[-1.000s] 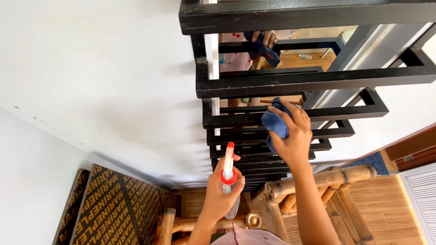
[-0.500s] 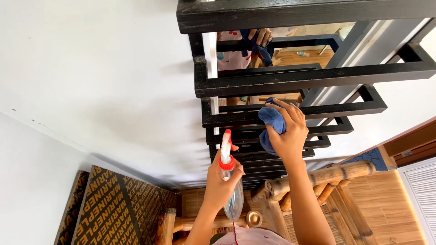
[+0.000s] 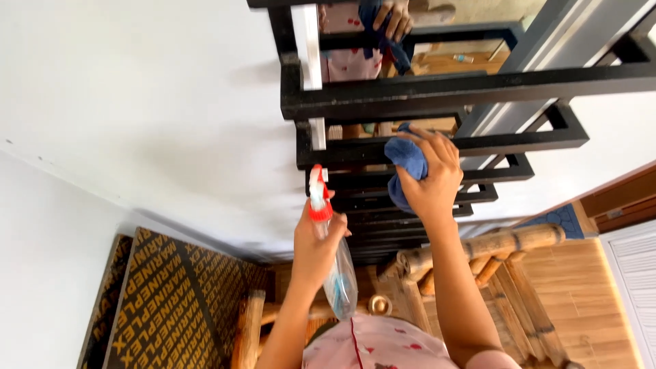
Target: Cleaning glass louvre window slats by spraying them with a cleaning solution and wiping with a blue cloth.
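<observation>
The right hand [image 3: 432, 183] has its grip pressed together around a bunched blue cloth [image 3: 404, 166], soft and wrinkled, held flat against one of the black metal bars [image 3: 437, 89] of a window grille. The cloth sits at about 10 o'clock from the palm, touching the bar at the middle of the view.

The left hand [image 3: 316, 247], at about 8 o'clock from the right one, has its grip pinching the neck of a spray bottle [image 3: 333, 256]. The bottle is clear plastic with a red-and-white trigger head pointing toward 12 o'clock; its body hangs toward 6 o'clock, and a thin tube shows through the wall. How much liquid it holds cannot be told.

The bars are square-section, matt black, stacked in nested rectangles. Behind them, toward 12 o'clock, glass [image 3: 355, 61] reflects a hand and a blue cloth. At 9 o'clock spreads a smooth white wall [image 3: 137, 102]. Toward 4 o'clock stands a bamboo chair [image 3: 492, 260] of round, jointed poles, on a wood-grain floor [image 3: 567, 301]. At 7 o'clock lies a dark board with yellow print [image 3: 171, 301].
</observation>
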